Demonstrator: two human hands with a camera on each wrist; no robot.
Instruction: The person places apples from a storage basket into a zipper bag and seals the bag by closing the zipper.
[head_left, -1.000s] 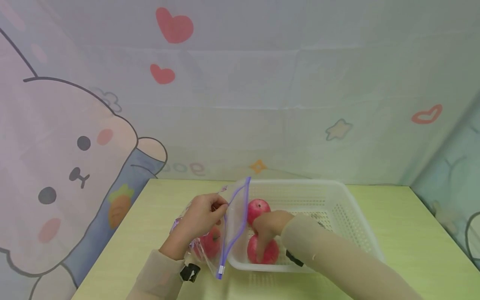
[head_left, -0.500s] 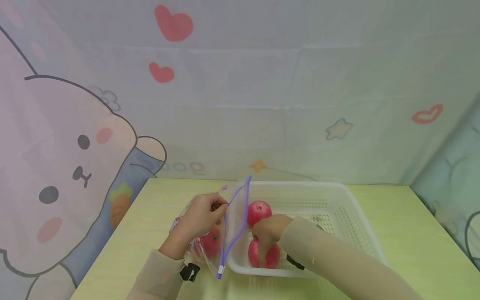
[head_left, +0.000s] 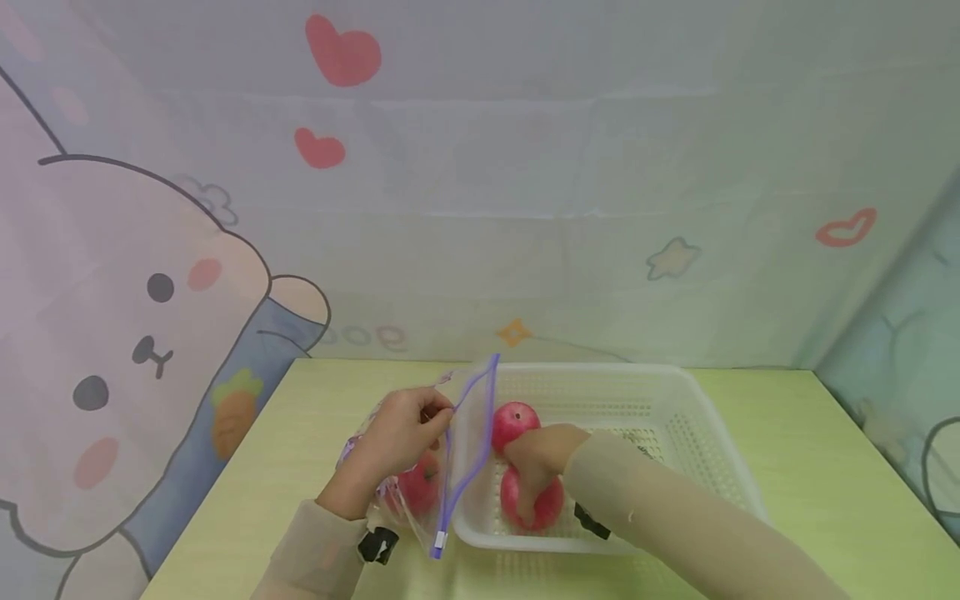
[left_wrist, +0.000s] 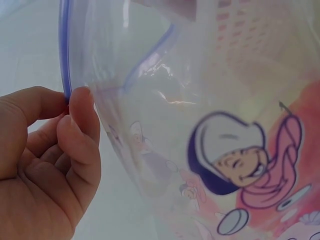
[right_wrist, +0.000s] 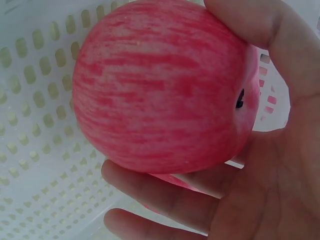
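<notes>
1. Pale green table (head_left: 787, 467) under a cartoon rabbit backdrop (head_left: 127, 333): a white perforated basket (head_left: 705, 450) sits mid-table, with a clear zip bag (head_left: 450, 467) just to its left.

2. The left hand (head_left: 401, 437) pinches the bag's purple-edged rim between thumb and fingers (left_wrist: 75, 130), holding the mouth up and open toward the basket. One apple in the bag (head_left: 420, 487) already lies at the bottom. Keep that pinch high, so the opening stays wide and does not fold.

3. The right hand (head_left: 536, 462) is curled round the near apple (head_left: 534, 500) inside the basket; in the right wrist view the fingers (right_wrist: 165, 195) cup it from below and the thumb wraps over the stem end. It looks seated deep in the palm, a sound hold for a smooth, round fruit.

4. A second apple in the basket (head_left: 513, 421) lies just behind the grasped one, probably touching it, though the hand hides the contact. Lift straight up first, so the neighbour is not rolled.

5. Carry the fruit over the basket's left wall and enter the bag mouth squarely; brushing the zip track could pull the rim from the left fingers.

6. Lower it beside the bagged apple rather than dropping it, since thin film may tear or bruise the fruit.
</notes>
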